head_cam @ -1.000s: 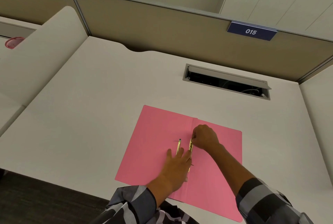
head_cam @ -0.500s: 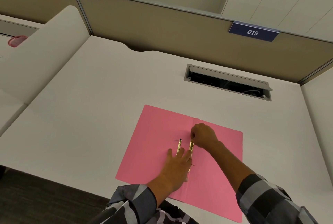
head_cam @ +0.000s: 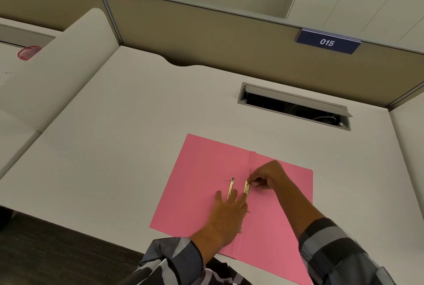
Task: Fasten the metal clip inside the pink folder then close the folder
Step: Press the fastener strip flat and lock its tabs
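Observation:
A pink folder [head_cam: 199, 184] lies open and flat on the white desk [head_cam: 128, 138], near its front edge. Two gold metal clip strips run along the centre fold: a left strip [head_cam: 230, 189] and a right strip [head_cam: 246, 188]. My left hand [head_cam: 226, 218] lies flat on the folder with fingers spread, pressing on the near ends of the strips. My right hand [head_cam: 268, 178] pinches the far end of the right strip between thumb and fingertips. The near ends of both strips are hidden under my left hand.
An open cable hatch [head_cam: 293, 107] is set into the desk behind the folder. A brown partition [head_cam: 206, 39] with a label "015" [head_cam: 327, 42] closes the back. A rounded divider [head_cam: 57, 67] stands at the left, with a red object [head_cam: 28, 52] beyond it.
The camera view has shifted slightly. My right hand has eased a little to the right, fingertips still at the far end of the right strip. My left hand has stayed put.

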Demonstrator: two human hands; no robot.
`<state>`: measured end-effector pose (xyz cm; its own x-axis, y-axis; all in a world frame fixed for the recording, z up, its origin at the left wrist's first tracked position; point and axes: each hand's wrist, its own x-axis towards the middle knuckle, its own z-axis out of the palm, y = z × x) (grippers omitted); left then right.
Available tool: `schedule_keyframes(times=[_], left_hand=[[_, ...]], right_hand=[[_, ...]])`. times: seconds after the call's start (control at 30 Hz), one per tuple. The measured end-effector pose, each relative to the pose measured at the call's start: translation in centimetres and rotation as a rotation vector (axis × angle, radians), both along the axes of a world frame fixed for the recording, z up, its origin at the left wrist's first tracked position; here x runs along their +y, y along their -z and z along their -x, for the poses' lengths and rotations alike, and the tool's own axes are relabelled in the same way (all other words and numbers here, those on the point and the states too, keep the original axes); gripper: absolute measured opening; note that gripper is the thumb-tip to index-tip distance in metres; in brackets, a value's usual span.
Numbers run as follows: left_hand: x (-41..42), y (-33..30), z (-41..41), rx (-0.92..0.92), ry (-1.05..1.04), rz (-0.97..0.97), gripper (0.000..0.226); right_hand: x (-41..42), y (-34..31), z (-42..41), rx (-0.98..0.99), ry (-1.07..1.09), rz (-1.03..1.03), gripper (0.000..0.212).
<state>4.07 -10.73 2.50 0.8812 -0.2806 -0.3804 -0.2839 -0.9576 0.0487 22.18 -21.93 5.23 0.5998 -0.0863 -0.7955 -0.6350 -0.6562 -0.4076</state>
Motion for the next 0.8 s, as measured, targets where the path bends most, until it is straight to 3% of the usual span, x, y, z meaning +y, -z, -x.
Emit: schedule_keyframes(times=[0.3,0.53,0.67,0.8], left_hand=[[0.2,0.2,0.1,0.011,-0.022,0.049,0.077],[0.8,0.9,-0.2,0.016,-0.038,0.134,0.078],[1.6,1.0,-0.7,0.043,-0.034,0.211,0.082],[2.8,0.9,-1.2,0.083,0.026,0.246,0.092]], right_hand=[[-1.1,0.2,0.6,0.172,0.132,-0.108,0.008],[-2.7,-0.2,5.8,0.146,0.088,-0.092,0.024],[-3.4,0.0,10.5,0.253,0.205,-0.254,0.03],[-3.6,0.2,12.5,0.241,0.372,-0.383,0.012]])
